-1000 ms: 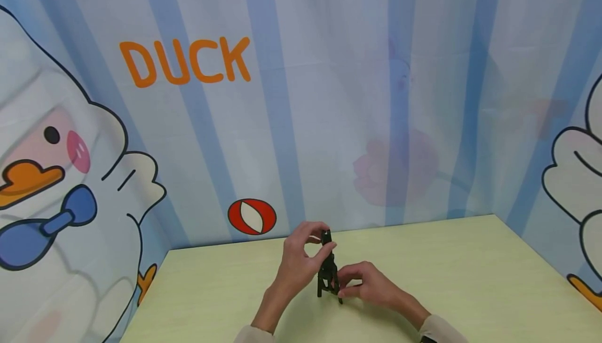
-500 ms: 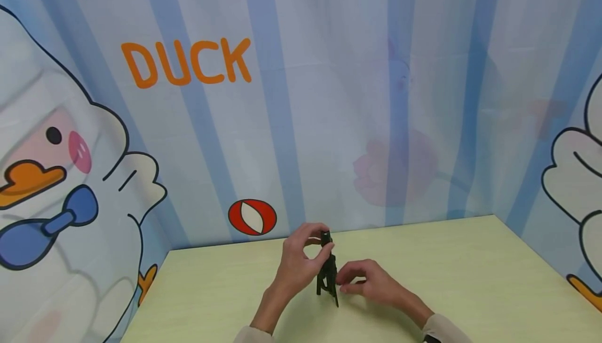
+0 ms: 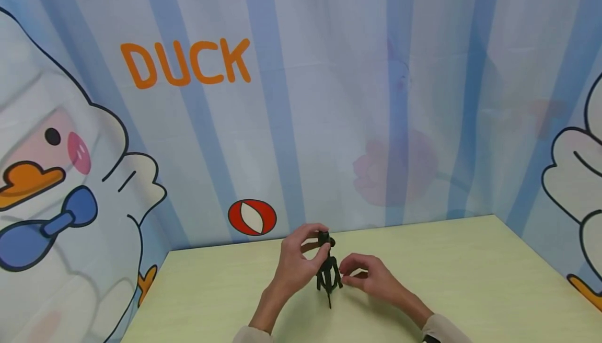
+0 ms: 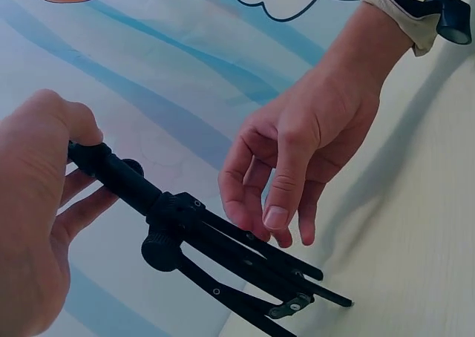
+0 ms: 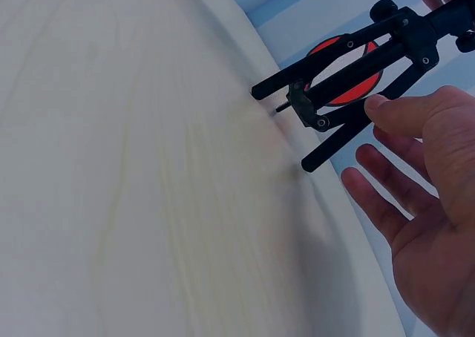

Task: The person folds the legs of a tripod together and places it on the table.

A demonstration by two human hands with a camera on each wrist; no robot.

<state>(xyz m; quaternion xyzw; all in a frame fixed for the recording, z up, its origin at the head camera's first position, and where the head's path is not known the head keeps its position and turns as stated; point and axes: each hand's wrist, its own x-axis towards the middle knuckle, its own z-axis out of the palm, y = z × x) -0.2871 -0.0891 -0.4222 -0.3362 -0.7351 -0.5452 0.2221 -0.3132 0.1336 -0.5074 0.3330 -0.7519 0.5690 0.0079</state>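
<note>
A small black tripod (image 3: 327,275) with partly spread legs is held up by its top in my left hand (image 3: 296,264). The left wrist view shows that hand (image 4: 30,211) gripping the head end of the tripod (image 4: 178,217), which has a round knob (image 4: 160,252) on its side. My right hand (image 3: 378,280) is beside the tripod's legs, its fingers loosely bent. In the right wrist view its thumb (image 5: 401,114) overlaps one leg (image 5: 334,145); whether it touches is hard to tell. The legs hang downward, close to the tabletop.
Both hands work over a pale yellow table (image 3: 423,259). Behind it hangs a blue-striped curtain (image 3: 329,123) with printed ducks and a red ball (image 3: 252,217). A dark device (image 4: 445,18) is strapped to the right wrist.
The tripod has turned in my left hand, so its knob and legs face differently. My right hand has shifted slightly up and away from the leg. The left hand stays nearly in place.
</note>
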